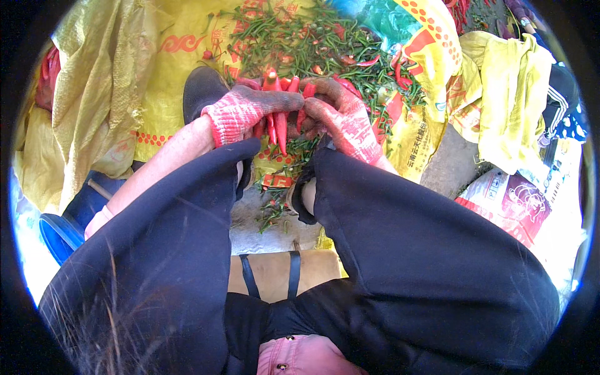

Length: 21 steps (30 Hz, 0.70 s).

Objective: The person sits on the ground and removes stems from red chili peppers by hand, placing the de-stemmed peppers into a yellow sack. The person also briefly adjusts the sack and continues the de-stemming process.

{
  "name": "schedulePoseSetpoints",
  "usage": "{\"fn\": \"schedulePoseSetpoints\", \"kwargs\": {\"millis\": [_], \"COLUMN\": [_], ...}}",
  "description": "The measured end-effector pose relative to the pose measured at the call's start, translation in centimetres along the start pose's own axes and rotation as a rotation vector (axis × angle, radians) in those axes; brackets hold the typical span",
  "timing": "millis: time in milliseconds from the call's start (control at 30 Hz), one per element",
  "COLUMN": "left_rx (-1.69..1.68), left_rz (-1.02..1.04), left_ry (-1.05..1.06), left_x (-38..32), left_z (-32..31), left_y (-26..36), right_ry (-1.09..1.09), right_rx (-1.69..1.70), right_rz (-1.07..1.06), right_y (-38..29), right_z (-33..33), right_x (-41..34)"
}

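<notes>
Several red chili peppers [280,129] are bunched in my left hand [255,108], which wears a red-and-white knit glove with dark, soiled fingers. My right hand [340,117], gloved the same way, pinches another red chili pepper [307,91] close beside the bunch. Both hands meet in front of my knees, thumbs nearly touching. Some of the peppers in the left hand stand with their tops up and tips hanging down. Beyond the hands lies a heap of green pepper stems [290,42] with bits of red pepper among them.
Yellow woven sacks [183,93] with printing lie under the stems. Another sack [98,93] drapes at the left, above a blue bucket [58,239]. Teal plastic [379,21] lies at the back. A red-and-white printed bag [506,201] and a person's dark sleeve [562,91] are at the right.
</notes>
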<state>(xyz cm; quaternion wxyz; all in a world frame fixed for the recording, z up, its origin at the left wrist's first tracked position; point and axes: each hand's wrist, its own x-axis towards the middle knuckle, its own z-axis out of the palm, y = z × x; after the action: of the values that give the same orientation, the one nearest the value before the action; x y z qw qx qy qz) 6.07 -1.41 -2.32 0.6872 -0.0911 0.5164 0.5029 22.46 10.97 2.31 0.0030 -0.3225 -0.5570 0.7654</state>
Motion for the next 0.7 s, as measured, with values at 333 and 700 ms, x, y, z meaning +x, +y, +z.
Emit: {"fn": "schedulePoseSetpoints", "kwargs": {"millis": [333,700], "left_rx": [0.122,0.664], "left_rz": [0.078,0.324], "left_ry": [-0.057,-0.581], "left_x": [-3.4,-7.1], "left_z": [0.7,3.2], "left_y": [0.7,4.1], "right_ry": [0.079,0.182], "right_rx": [-0.081,-0.636], "right_rz": [0.024,-0.141], "right_y": [-1.4,0.9], "right_z": [1.5,-2.3], "right_x": [-0.5,1.8]}}
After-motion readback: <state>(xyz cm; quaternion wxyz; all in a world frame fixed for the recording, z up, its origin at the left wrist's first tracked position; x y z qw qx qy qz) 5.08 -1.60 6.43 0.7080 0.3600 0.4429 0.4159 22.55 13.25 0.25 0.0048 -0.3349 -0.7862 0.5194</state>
